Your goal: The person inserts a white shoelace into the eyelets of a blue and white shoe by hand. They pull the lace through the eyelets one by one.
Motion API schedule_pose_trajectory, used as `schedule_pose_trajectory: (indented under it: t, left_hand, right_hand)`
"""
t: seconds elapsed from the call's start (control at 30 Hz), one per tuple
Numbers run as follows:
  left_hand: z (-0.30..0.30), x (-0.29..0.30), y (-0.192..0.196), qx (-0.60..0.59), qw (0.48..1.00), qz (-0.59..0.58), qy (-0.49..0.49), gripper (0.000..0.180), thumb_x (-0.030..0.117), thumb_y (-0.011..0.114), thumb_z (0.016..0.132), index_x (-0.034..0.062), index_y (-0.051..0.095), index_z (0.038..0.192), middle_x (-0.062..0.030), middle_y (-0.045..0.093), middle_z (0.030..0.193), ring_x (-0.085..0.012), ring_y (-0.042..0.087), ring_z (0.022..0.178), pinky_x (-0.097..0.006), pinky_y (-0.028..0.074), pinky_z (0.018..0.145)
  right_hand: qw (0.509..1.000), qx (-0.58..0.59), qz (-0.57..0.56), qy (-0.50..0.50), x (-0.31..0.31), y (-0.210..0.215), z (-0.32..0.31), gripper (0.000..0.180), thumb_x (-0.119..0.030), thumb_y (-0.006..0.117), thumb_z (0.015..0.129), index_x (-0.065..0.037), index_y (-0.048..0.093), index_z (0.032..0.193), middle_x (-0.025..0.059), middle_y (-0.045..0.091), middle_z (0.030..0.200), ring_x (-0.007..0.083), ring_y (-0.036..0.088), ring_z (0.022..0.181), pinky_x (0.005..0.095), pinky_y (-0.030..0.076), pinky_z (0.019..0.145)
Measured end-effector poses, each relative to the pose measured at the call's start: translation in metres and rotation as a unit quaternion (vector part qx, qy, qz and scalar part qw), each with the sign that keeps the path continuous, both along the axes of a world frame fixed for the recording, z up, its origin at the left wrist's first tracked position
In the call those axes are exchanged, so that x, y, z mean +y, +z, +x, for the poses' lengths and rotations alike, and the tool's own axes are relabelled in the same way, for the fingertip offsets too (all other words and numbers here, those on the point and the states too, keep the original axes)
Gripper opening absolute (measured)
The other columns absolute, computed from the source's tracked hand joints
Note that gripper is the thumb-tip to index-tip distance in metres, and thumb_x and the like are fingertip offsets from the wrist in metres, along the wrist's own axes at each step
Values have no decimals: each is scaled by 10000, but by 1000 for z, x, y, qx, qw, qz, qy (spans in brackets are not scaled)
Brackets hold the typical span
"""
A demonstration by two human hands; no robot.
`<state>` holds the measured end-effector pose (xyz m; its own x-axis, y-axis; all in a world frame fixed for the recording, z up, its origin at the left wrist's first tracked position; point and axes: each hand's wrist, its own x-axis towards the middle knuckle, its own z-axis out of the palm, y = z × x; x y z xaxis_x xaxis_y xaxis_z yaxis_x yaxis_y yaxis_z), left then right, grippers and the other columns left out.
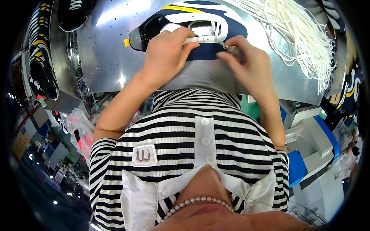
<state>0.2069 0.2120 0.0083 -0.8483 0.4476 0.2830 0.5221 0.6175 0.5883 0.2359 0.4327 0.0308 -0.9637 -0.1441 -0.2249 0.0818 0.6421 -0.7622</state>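
We see the left hand (165,54) pinching a white lace (204,39) on the navy-and-white shoe upper (200,19), mid shiny metal worktop (104,50); right hand (246,63) grips a small metal tool (231,49). Yellow tag (126,42) left; loose white laces (296,30) right.

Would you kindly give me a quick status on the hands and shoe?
Left hand pinching white lace. Right hand gripping it too. Shoe on metal table. Nothing blocking.

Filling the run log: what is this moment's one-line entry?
left hand: pressing white lace onto navy shoe upper | right hand: pinching lace end | lace bundle: right on metal table
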Motion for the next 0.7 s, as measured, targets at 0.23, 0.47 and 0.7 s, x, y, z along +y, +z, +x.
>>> schedule_pose_trajectory:
  t: [0.23,0.47,0.7]
  left_hand:
    - [6,-9,-7,144,988,-9,-63,156,71,735,750,85,608,839,-38,603,713,-225,568,611,-335,437,576]
    - [11,-12,-11,130,987,29,-89,155,85,740,771,84,603,844,-39,572,687,-224,579,619,-335,448,583]
    - [7,-21,1,-12,994,-21,-102,387,132,811,768,34,594,1072,-78,676,802,-280,656,751,-344,509,677]
  right_hand:
    - [974,157,46,155,-29,-4,-39,163,-203,624,885,-90,656,998,107,669,720,313,656,677,408,511,617]
    - [986,86,-83,114,-32,-5,-31,158,-146,671,888,-66,703,1021,67,691,778,188,655,726,305,510,660]
    - [888,197,-405,-90,41,43,-83,148,-60,686,903,-17,690,1044,-4,672,822,68,557,704,224,445,681]
